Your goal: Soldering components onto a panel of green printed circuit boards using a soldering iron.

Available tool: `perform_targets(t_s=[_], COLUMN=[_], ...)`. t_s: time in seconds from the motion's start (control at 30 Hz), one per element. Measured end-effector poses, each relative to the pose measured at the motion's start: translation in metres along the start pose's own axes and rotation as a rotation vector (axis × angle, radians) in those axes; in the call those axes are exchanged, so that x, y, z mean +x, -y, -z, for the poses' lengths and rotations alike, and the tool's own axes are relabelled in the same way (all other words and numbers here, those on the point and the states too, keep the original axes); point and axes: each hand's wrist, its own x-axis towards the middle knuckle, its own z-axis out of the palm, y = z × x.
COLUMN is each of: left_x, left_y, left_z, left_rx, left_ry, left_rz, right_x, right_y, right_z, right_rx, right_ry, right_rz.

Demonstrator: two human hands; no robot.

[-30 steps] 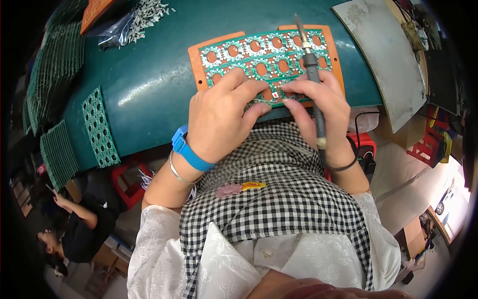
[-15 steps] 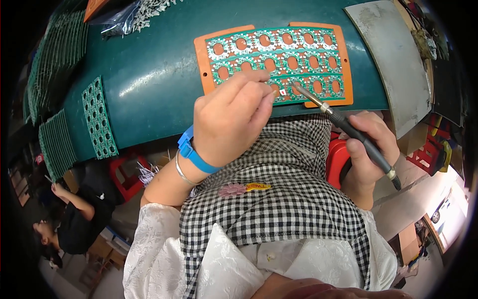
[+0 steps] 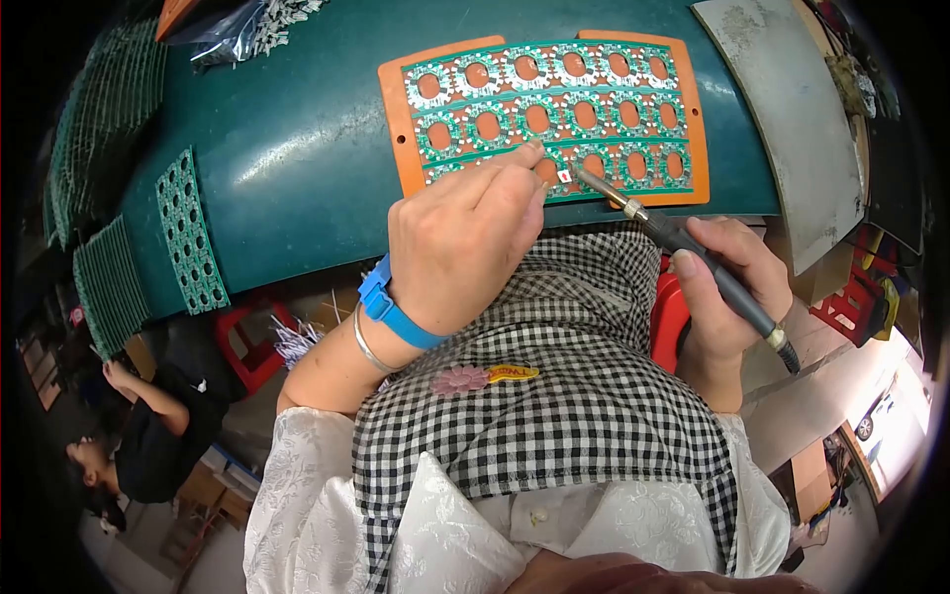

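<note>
The left hand (image 3: 465, 238) is curled narrow, its fingertips (image 3: 532, 156) pressed down on the near edge of a green circuit board panel (image 3: 549, 114); whether they pinch anything small I cannot tell. The panel is a sheet of ring-shaped boards in three rows, and it lies on an orange mat (image 3: 398, 109) near the middle of the desk's (image 3: 297, 168) near edge, the mat showing as a border on the left, right and near sides. The right hand (image 3: 727, 292) is wrapped around the dark handle of a soldering iron (image 3: 683, 247), gripping it like a pen just off the near edge of the desk, over the lap. The iron slants up and to the left, and its metal tip (image 3: 582, 174) touches the nearest row of the panel, just beside the left fingertips. A blue wristband (image 3: 391, 307) and a thin silver bangle (image 3: 364, 342) sit on the left wrist. At the desk's left edge lie a loose green strip of boards (image 3: 190, 233) and stacks of the same strips (image 3: 104, 282). A clear bag of small parts (image 3: 247, 20) rests at the far left corner, and a grey metal sheet (image 3: 792, 109) lies along the right edge. The person wears a black-and-white checked apron (image 3: 564, 396).
</note>
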Motion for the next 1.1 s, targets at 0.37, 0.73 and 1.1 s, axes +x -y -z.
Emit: perform_targets(t_s=[0.37,0.73,1.1], left_x=[-0.001,-0.001,-0.004], left_y=[0.0,-0.005,-0.007], left_z=[0.001,-0.001,-0.002], left_rx=[-0.018,0.029,0.065], left_ry=[0.006,0.027,0.013], left_rz=[0.011,0.023,0.013], right_x=[0.002,0.002,0.003], right_y=[-0.008,-0.01,-0.009], right_z=[-0.003,-0.003,-0.005], right_rx=[0.033,0.049,0.024], right_ry=[0.005,-0.006,0.016], right_rz=[0.065,0.087,0.076])
